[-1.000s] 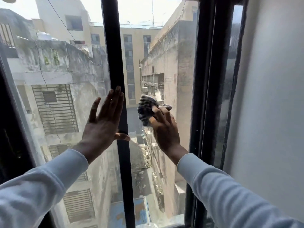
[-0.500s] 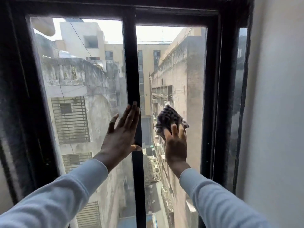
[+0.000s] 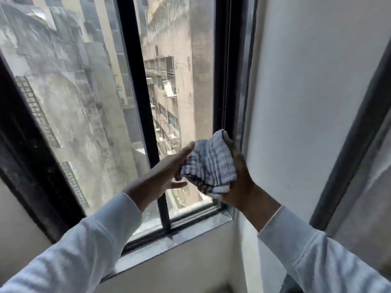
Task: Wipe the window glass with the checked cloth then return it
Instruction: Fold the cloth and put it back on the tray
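Note:
The checked cloth (image 3: 211,166), white with dark blue lines, is bunched up in front of the lower right pane of the window glass (image 3: 186,106). My right hand (image 3: 239,178) grips it from the right side, palm towards me. My left hand (image 3: 169,172) is off the glass, fingers stretched flat, its fingertips touching the cloth's left edge. Both hands are held a little away from the pane, above the sill. The left pane (image 3: 74,102) shows grey buildings outside.
A black frame surrounds the window, with a black centre bar (image 3: 139,98) between the panes. A dusty metal sill (image 3: 186,231) runs along the bottom. A white wall (image 3: 306,102) stands right beside the window, and a grey vertical post (image 3: 355,134) is further right.
My right hand has pulled the cloth off the glass and turned it towards me. My left hand left the centre bar and moved right to the cloth. My view has dropped towards the sill.

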